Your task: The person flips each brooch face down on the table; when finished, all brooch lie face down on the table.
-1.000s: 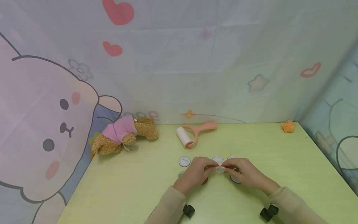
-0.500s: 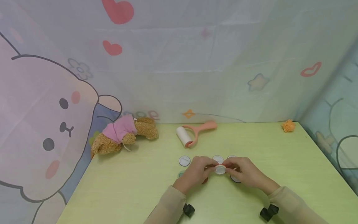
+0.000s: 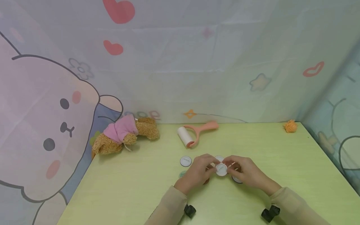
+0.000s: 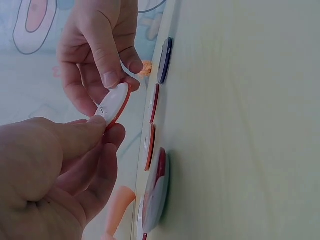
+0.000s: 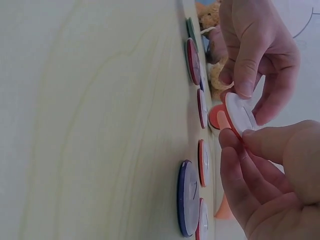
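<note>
A round badge, white on the side facing up with an orange-red rim, is held above the table. My left hand pinches one edge between thumb and fingers, and my right hand pinches the opposite edge. Both wrist views show the badge tilted between the thumbs, a thin dark mark on its white side. More round badges lie around the hands: a white one at left, a green one half behind my left wrist, a dark-rimmed one by my right hand. Some are partly hidden by the hands.
At the back of the table lies a lint roller with a peach handle. A brown teddy bear in pink lies at back left. An orange crumpled ball sits at the far right corner. A printed cloth hangs behind.
The badge between my hands has tipped from nearly edge-on until its white side faces the head camera. Both hands stay in about the same place, their fingers shifting slightly.
</note>
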`<act>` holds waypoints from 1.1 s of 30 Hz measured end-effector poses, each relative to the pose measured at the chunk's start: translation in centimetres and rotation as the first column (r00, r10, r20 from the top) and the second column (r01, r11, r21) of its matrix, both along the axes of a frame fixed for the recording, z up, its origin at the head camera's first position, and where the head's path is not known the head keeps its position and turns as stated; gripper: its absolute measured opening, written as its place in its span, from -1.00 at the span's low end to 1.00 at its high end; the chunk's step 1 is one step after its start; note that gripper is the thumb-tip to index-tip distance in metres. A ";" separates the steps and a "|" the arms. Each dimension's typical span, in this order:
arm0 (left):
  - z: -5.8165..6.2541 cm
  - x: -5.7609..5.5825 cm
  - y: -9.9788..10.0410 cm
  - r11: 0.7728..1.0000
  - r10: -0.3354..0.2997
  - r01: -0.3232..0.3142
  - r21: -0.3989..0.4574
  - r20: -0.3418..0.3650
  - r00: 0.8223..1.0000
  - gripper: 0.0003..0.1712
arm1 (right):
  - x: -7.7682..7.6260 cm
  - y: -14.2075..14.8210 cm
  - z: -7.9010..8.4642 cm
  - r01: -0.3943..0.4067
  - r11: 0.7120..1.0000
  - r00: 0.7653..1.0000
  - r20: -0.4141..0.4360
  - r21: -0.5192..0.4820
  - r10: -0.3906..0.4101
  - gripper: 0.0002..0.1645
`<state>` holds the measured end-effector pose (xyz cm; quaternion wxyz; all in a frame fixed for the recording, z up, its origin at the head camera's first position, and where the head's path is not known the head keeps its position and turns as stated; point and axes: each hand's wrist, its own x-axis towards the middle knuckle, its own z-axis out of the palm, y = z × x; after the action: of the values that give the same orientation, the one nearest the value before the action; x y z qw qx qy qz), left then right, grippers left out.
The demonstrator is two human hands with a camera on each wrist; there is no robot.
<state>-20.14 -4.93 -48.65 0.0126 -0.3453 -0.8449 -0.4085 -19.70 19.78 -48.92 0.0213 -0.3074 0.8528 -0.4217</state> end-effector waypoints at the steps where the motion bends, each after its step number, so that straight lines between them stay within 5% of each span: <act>1: 0.0 0.0 0.0 1.000 0.000 0.000 -0.001 -0.002 1.000 -0.78 | 0.0 0.0 -0.1 -0.005 1.000 1.000 -0.007 -0.008 0.005 -0.67; 33: -0.2 -0.3 0.2 0.997 -0.032 0.030 -0.069 -0.020 0.999 -0.65 | -0.1 0.0 -0.5 -0.087 0.995 0.993 -0.088 -0.041 0.084 -0.57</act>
<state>-20.46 -4.78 -48.87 0.0034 -0.3629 -0.8528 -0.3754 -19.77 19.78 -49.37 -0.0045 -0.3620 0.8293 -0.4257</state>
